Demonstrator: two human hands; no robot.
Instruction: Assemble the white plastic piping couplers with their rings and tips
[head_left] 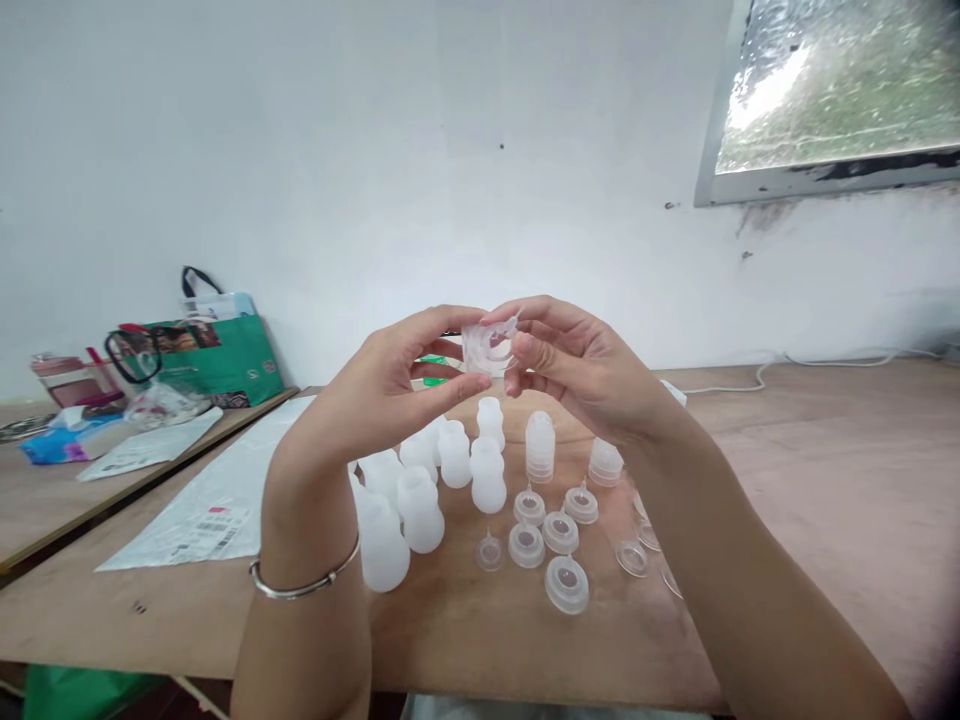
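Translucent plastic cap pinched by left hand and right hand above a counter; frosted bottles, partly hidden by the left arm, and clear lids below.

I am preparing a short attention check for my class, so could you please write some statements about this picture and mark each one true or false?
1. The left hand and right hand both touch a clear plastic piece. True.
2. The bracelet is on the right arm. False: it is on the left.
3. The green bag is on the picture's left side. True.
4. The white bottles in view lie on their sides. False: they stand upright.
5. The window is at the upper right. True.
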